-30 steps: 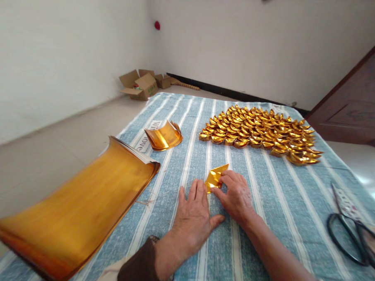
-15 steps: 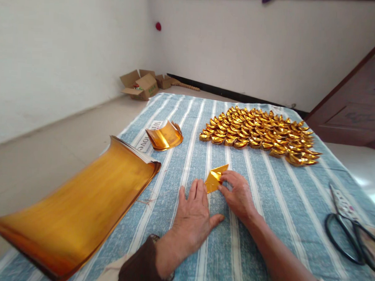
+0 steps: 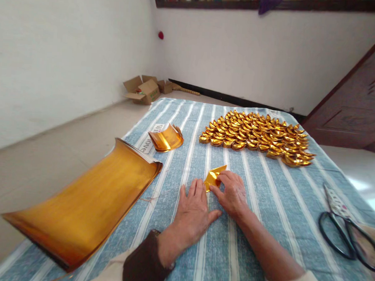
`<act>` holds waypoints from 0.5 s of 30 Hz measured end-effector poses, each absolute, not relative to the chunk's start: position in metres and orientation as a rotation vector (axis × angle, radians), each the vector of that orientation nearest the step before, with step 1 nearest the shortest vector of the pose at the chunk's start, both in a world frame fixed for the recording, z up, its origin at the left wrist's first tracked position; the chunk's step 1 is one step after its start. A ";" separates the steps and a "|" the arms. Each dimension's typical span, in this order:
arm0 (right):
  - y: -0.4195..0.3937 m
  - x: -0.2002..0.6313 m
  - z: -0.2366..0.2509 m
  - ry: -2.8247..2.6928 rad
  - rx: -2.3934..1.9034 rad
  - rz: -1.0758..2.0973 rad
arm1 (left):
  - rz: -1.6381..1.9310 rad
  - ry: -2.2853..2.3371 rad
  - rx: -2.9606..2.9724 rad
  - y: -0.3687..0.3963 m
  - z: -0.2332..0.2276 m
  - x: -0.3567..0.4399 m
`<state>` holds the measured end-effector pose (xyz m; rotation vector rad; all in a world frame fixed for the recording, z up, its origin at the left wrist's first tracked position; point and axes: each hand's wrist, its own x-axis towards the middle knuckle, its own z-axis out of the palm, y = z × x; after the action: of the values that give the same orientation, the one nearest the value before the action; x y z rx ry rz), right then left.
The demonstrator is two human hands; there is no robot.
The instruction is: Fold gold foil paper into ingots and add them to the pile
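A small piece of folded gold foil paper [image 3: 212, 178] lies on the striped cloth, its corners pointed. My right hand [image 3: 232, 192] pinches its right side between thumb and fingers. Flat on the cloth, my left hand [image 3: 192, 217] has its fingers stretched out and the thumb apart, with the fingertips at the paper's lower left edge. Whether those fingertips press on the paper cannot be made out. Beyond the hands stand rows of folded gold paper ingots [image 3: 256, 135]. A short stack of curled gold paper [image 3: 167, 138] sits further back on the left.
A large stack of gold sheets [image 3: 88, 198] covers the table's left side. Black-handled scissors [image 3: 339, 221] lie at the right edge. Blue and white striped cloth [image 3: 180, 173] covers the table. Open cardboard boxes [image 3: 146, 91] stand on the floor by the wall.
The view has tilted up slightly, showing more of the ledge at the back. My right hand has shifted slightly left along the folded paper; my left hand stays flat.
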<state>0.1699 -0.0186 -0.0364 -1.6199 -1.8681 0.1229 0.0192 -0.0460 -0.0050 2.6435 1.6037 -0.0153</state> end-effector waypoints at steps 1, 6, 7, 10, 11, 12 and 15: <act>-0.019 0.169 -0.036 -1.871 -1.629 0.125 | 0.033 1.598 2.646 -0.044 -0.004 0.019; -0.018 0.168 -0.035 -1.875 -1.650 0.135 | 0.390 1.597 2.614 -0.032 -0.005 0.017; -0.018 0.168 -0.035 -1.877 -1.656 0.129 | 0.468 1.613 2.588 -0.029 -0.006 0.017; -0.017 0.167 -0.036 -1.880 -1.666 0.111 | 0.629 1.631 2.517 -0.021 -0.011 0.017; -0.017 0.167 -0.036 -1.880 -1.666 0.105 | 0.659 1.632 2.496 -0.019 -0.013 0.017; -0.017 0.167 -0.037 -1.879 -1.664 0.099 | 0.682 1.632 2.475 -0.017 -0.014 0.017; -0.016 0.167 -0.038 -1.882 -1.656 0.085 | 0.740 1.623 2.429 -0.014 -0.017 0.016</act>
<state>0.1667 -0.0162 -0.0379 -1.6558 -1.8816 0.0852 0.0161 -0.0142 -0.0167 2.4292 1.6235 0.7398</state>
